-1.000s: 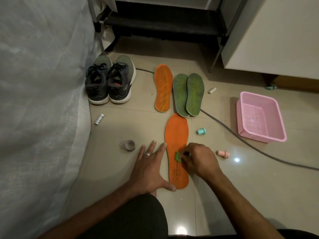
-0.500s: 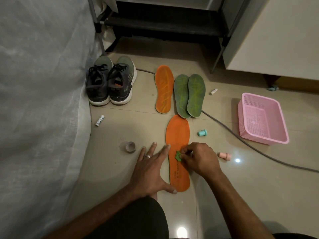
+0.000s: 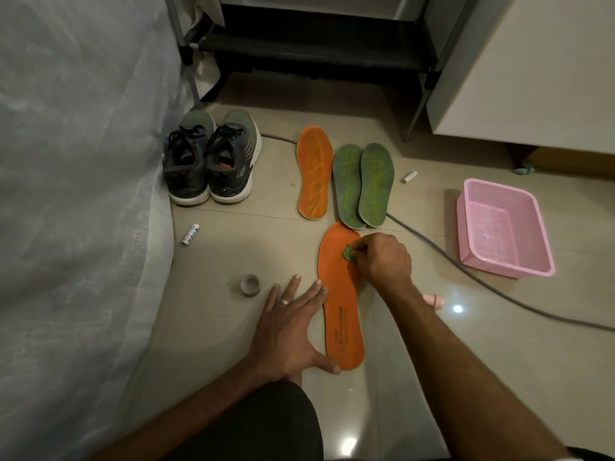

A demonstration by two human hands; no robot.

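Observation:
An orange insole (image 3: 341,314) lies lengthwise on the tiled floor in front of me. My right hand (image 3: 382,261) pinches a small green scrap of cloth or sponge (image 3: 348,253) and presses it on the insole's toe end. My left hand (image 3: 289,331) lies flat on the floor with straight spread fingers, its forefinger and thumb touching the insole's left edge. A second orange insole (image 3: 314,173) and two green insoles (image 3: 364,184) lie side by side farther away.
A pair of dark sneakers (image 3: 211,161) stands by a white draped cloth (image 3: 76,194) on the left. A pink basket (image 3: 502,227), a grey cable (image 3: 482,287), a small round cap (image 3: 249,283), two white tubes (image 3: 190,234) and a pink item (image 3: 434,300) lie around. A black frame (image 3: 316,51) stands behind.
My right hand has slid the green scrap up the insole from its middle to the toe end. My left hand has stayed flat beside the insole.

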